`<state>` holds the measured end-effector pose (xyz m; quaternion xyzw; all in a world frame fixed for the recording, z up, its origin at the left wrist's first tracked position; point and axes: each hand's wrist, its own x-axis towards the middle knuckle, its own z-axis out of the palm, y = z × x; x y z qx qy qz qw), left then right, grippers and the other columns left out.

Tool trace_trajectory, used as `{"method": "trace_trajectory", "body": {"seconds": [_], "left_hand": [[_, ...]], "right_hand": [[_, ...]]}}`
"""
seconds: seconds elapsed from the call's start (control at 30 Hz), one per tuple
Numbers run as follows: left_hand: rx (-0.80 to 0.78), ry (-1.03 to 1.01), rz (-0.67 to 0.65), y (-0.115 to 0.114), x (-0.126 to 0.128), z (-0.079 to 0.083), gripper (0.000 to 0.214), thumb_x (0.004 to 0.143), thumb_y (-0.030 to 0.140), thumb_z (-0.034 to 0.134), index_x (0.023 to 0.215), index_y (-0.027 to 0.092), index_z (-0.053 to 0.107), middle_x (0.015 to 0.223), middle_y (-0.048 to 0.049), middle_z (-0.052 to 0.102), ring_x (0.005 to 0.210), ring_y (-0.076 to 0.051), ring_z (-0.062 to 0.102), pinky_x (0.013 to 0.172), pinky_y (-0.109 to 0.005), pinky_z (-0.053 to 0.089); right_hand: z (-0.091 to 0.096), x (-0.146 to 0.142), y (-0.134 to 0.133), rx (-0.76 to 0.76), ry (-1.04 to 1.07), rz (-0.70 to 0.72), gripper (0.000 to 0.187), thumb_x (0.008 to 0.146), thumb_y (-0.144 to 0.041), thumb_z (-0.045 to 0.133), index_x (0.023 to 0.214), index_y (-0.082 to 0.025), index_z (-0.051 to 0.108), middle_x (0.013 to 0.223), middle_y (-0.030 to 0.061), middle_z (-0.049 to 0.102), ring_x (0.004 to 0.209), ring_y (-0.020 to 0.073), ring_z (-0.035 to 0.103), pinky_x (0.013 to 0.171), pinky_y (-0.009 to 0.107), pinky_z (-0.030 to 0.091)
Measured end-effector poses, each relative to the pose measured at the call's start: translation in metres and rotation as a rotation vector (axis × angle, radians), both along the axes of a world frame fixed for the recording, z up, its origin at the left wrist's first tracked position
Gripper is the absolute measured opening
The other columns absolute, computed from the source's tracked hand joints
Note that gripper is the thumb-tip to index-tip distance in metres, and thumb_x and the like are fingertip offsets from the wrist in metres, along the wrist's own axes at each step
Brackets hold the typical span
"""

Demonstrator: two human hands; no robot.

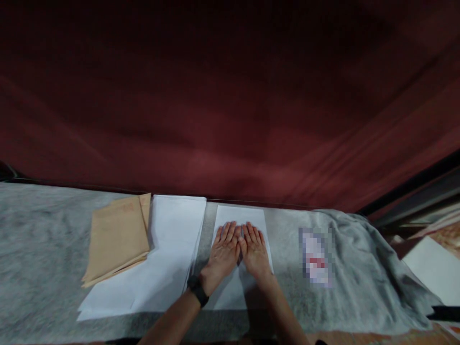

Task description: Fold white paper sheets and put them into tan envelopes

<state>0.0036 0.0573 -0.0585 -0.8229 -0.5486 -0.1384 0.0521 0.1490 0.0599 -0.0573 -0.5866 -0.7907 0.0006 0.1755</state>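
Observation:
A white sheet of paper [235,215] lies on the grey cloth in front of me. My left hand [224,247] rests flat on it, fingers stretched forward, with a dark watch [197,290] on the wrist. Beside it, my right hand [254,249] also lies flat on the sheet, and the thumbs come close together at the middle. Neither hand grips anything. Whether more sheets lie under this one, I cannot tell.
Left of the sheet are stacked white papers [176,239], partly covered by brown envelopes [117,239]. A blurred pinkish item [316,258] lies to the right on the grey cloth [287,311]. A dark red curtain [230,120] hangs along the far edge. Another white sheet [434,268] is at far right.

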Motion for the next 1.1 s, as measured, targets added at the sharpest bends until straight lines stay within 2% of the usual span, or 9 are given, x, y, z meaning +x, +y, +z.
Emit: {"method": "trace_trajectory", "body": {"seconds": [0.17, 0.3, 0.43, 0.6, 0.77, 0.93, 1.03, 1.1], "left_hand": [[0.002, -0.013, 0.022, 0.02, -0.005, -0.004, 0.053, 0.098, 0.021, 0.033, 0.15, 0.014, 0.042, 0.158, -0.0126, 0.042, 0.15, -0.026, 0.033, 0.122, -0.052, 0.028], [-0.011, -0.045, 0.056, 0.03, -0.007, 0.0, 0.054, 0.098, 0.02, 0.033, 0.151, 0.017, 0.042, 0.158, -0.0108, 0.042, 0.15, -0.025, 0.031, 0.122, -0.053, 0.024], [0.002, -0.072, 0.136, 0.042, -0.012, 0.001, 0.051, 0.099, 0.024, 0.032, 0.148, 0.016, 0.047, 0.155, -0.0108, 0.047, 0.147, -0.027, 0.037, 0.12, -0.053, 0.03], [0.108, -0.17, 0.279, 0.052, -0.024, -0.007, 0.054, 0.099, 0.028, 0.034, 0.149, 0.013, 0.044, 0.151, -0.0156, 0.051, 0.144, -0.029, 0.043, 0.116, -0.051, 0.038], [0.047, -0.19, 0.383, 0.051, -0.028, -0.006, 0.055, 0.097, 0.024, 0.034, 0.147, 0.004, 0.046, 0.15, -0.0218, 0.05, 0.141, -0.032, 0.047, 0.113, -0.049, 0.041], [-0.007, -0.238, 0.374, 0.049, -0.03, 0.005, 0.054, 0.097, 0.023, 0.034, 0.143, -0.002, 0.048, 0.143, -0.0254, 0.056, 0.133, -0.032, 0.055, 0.11, -0.047, 0.045], [0.057, -0.239, 0.363, 0.034, -0.021, 0.006, 0.056, 0.098, 0.028, 0.036, 0.148, 0.004, 0.044, 0.151, -0.0231, 0.048, 0.141, -0.034, 0.046, 0.112, -0.053, 0.042], [0.091, -0.202, 0.291, 0.016, -0.011, 0.003, 0.056, 0.099, 0.029, 0.036, 0.152, 0.012, 0.04, 0.158, -0.0177, 0.041, 0.147, -0.034, 0.036, 0.115, -0.058, 0.036]], "right_hand": [[0.008, -0.009, 0.014, -0.05, 0.002, -0.028, 0.05, 0.108, -0.035, 0.025, 0.15, -0.018, 0.046, 0.158, 0.0103, 0.042, 0.148, 0.0275, 0.035, 0.12, 0.053, 0.028], [0.011, -0.016, 0.023, -0.054, 0.011, -0.047, 0.05, 0.108, -0.035, 0.024, 0.149, -0.02, 0.047, 0.158, 0.0093, 0.043, 0.147, 0.029, 0.036, 0.12, 0.055, 0.026], [0.005, -0.011, 0.034, -0.001, 0.004, -0.044, 0.051, 0.108, -0.038, 0.025, 0.15, -0.021, 0.046, 0.158, 0.0091, 0.042, 0.146, 0.0297, 0.038, 0.118, 0.054, 0.029], [-0.008, 0.006, 0.048, 0.089, -0.02, -0.092, 0.051, 0.107, -0.039, 0.025, 0.152, -0.022, 0.043, 0.157, 0.011, 0.043, 0.144, 0.0299, 0.041, 0.115, 0.054, 0.031], [-0.017, 0.033, 0.049, 0.121, -0.026, -0.222, 0.055, 0.106, -0.043, 0.028, 0.15, -0.015, 0.046, 0.153, 0.0157, 0.048, 0.139, 0.0325, 0.046, 0.114, 0.054, 0.033], [-0.018, 0.064, 0.035, 0.139, -0.032, -0.325, 0.061, 0.105, -0.043, 0.028, 0.146, -0.004, 0.049, 0.149, 0.0235, 0.05, 0.137, 0.0377, 0.049, 0.112, 0.057, 0.035], [-0.014, 0.064, 0.023, 0.163, -0.013, -0.311, 0.06, 0.106, -0.039, 0.025, 0.148, 0.0, 0.044, 0.152, 0.0264, 0.045, 0.141, 0.0369, 0.044, 0.113, 0.057, 0.035], [-0.013, 0.051, 0.011, 0.172, 0.006, -0.245, 0.058, 0.106, -0.037, 0.026, 0.151, -0.003, 0.04, 0.155, 0.0232, 0.042, 0.144, 0.0339, 0.04, 0.115, 0.055, 0.035]]}}
